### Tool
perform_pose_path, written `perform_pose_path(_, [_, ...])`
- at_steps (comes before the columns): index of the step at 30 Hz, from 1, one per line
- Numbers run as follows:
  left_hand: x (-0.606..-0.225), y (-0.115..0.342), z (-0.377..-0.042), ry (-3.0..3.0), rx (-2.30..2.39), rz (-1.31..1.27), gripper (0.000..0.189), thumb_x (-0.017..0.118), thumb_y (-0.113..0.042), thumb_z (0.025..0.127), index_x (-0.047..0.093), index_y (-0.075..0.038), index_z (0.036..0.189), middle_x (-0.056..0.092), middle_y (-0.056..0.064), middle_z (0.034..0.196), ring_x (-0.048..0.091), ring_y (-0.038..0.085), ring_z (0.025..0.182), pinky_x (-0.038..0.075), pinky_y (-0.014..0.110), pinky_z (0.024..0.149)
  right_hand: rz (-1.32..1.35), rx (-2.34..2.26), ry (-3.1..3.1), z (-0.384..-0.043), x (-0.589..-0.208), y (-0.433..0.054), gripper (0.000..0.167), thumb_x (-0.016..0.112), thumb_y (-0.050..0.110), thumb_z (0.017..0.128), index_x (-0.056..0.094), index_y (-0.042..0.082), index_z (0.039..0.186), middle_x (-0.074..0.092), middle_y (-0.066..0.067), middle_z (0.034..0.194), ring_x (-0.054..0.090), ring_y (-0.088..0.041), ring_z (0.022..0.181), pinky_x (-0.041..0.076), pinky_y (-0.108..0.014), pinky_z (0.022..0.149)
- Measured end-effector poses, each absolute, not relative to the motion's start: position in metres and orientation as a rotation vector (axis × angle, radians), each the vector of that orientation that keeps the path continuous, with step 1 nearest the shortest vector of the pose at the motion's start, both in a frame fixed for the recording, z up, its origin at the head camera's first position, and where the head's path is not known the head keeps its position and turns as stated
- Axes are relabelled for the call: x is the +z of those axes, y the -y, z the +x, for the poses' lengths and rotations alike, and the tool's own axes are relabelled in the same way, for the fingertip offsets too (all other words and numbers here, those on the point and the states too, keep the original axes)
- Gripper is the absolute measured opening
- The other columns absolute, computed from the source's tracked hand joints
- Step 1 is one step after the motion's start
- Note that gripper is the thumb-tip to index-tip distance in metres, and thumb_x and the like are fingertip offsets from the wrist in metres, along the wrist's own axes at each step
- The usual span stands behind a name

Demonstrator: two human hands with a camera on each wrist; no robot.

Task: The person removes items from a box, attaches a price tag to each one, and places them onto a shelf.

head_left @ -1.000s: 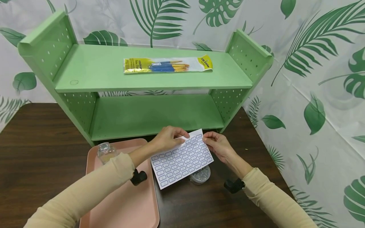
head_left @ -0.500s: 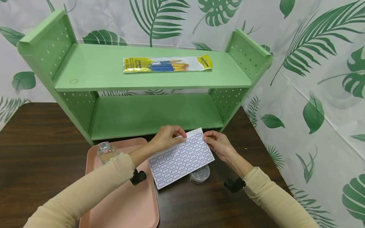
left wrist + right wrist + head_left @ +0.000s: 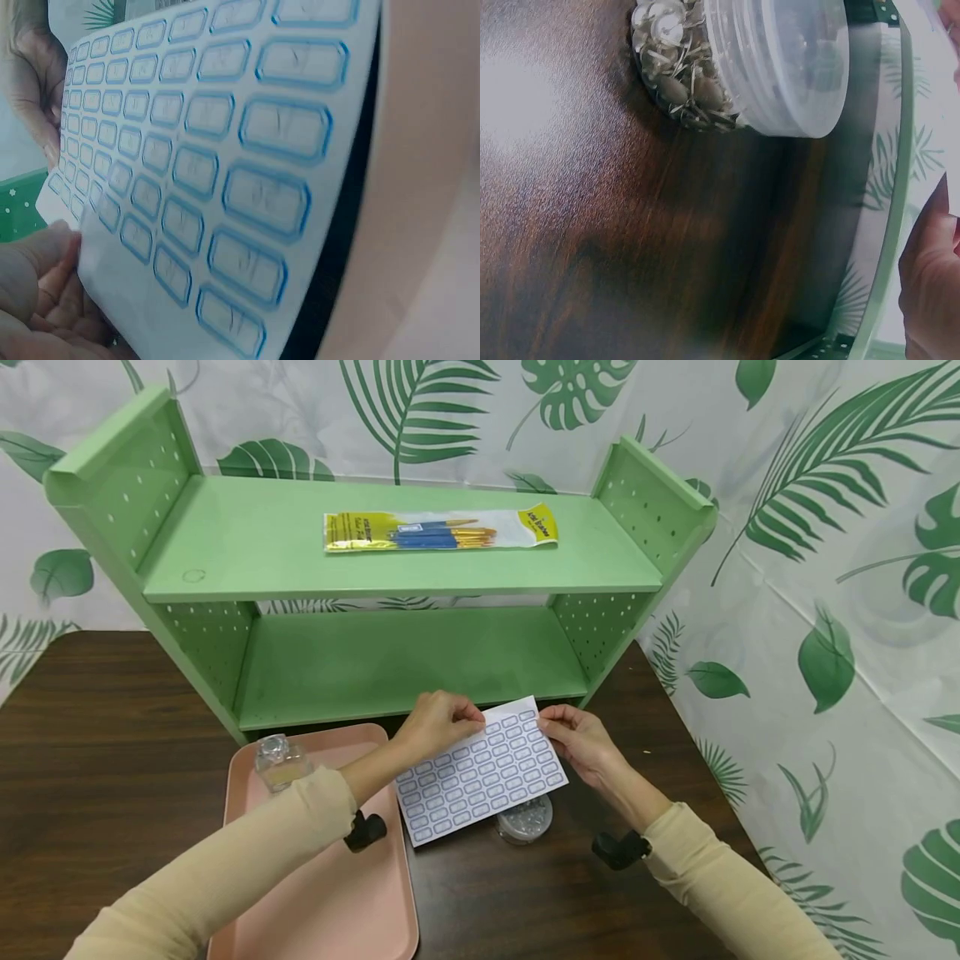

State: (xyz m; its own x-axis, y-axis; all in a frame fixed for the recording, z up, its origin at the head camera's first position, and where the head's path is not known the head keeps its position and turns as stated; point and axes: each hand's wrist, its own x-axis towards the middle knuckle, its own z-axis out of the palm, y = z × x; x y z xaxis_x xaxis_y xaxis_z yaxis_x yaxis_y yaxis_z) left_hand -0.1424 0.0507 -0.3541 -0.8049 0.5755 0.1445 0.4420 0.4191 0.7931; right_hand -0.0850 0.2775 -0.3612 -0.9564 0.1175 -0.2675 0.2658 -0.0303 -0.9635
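Observation:
A white sheet of blue-bordered sticker labels (image 3: 480, 777) is held up at a slant over the table. My left hand (image 3: 442, 727) pinches its upper edge between thumb and fingers. At the upper right corner, my right hand (image 3: 581, 747) grips the side edge with thumb and fingertips. The left wrist view shows the rows of labels (image 3: 157, 154) close up, each with a small faint mark. Partly behind the sheet's lower edge stands a round clear tub (image 3: 525, 821). Up close in the right wrist view, this tub holds silver metal pieces (image 3: 679, 90) with round heads.
A pink tray (image 3: 337, 902) lies left of the sheet, with a clear bottle (image 3: 281, 764) in its far left corner. Behind my hands rises a green two-tier metal shelf (image 3: 420, 652). A yellow-ended packet of paintbrushes (image 3: 442, 531) lies on its upper tier.
My left hand has shifted slightly left along the sheet's upper edge. The sheet has moved a little to the right at its right end, and its lower left corner has risen.

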Motion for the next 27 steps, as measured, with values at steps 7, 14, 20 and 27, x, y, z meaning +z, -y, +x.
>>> perform_pose_path(7, [-0.353, -0.057, -0.138, -2.588, 1.281, 0.744, 0.013, 0.077, -0.017, 0.078, 0.073, -0.008, 0.086, 0.072, 0.004, 0.088, 0.061, 0.016, 0.078, 0.048, 0.03, 0.072, 0.433, -2.153, -2.103, -0.084, -0.36, -0.274, 0.006, 0.052, -0.002, 0.093, 0.054, 0.003, 0.095, 0.06, 0.002, 0.08, 0.061, -0.007, 0.072, 0.051, -0.018, 0.063])
perform_pose_path(14, [-0.353, -0.06, -0.134, -2.625, 1.289, 0.712, 0.013, 0.078, -0.016, 0.077, 0.072, -0.007, 0.084, 0.071, 0.007, 0.092, 0.062, 0.02, 0.085, 0.048, 0.034, 0.076, 0.46, -2.157, -2.115, -0.083, -0.36, -0.272, 0.005, 0.052, -0.002, 0.093, 0.054, 0.002, 0.096, 0.059, 0.002, 0.079, 0.06, -0.007, 0.071, 0.05, -0.018, 0.062])
perform_pose_path(20, [-0.354, -0.06, -0.133, -2.628, 1.317, 0.732, 0.008, 0.076, -0.015, 0.079, 0.072, -0.009, 0.081, 0.071, 0.005, 0.088, 0.06, 0.017, 0.077, 0.047, 0.032, 0.072, 0.473, -2.145, -2.119, -0.082, -0.361, -0.274, 0.005, 0.053, -0.002, 0.093, 0.053, 0.0, 0.098, 0.06, 0.001, 0.08, 0.06, -0.007, 0.071, 0.05, -0.019, 0.062])
perform_pose_path(27, [-0.356, -0.061, -0.133, -2.621, 1.336, 0.758, 0.007, 0.072, -0.014, 0.082, 0.071, -0.008, 0.079, 0.069, 0.004, 0.082, 0.048, 0.013, 0.062, 0.039, 0.025, 0.062, 0.478, -2.127, -2.142, -0.081, -0.361, -0.275, 0.007, 0.053, -0.001, 0.093, 0.052, -0.002, 0.1, 0.059, 0.0, 0.081, 0.06, -0.008, 0.072, 0.051, -0.019, 0.062])
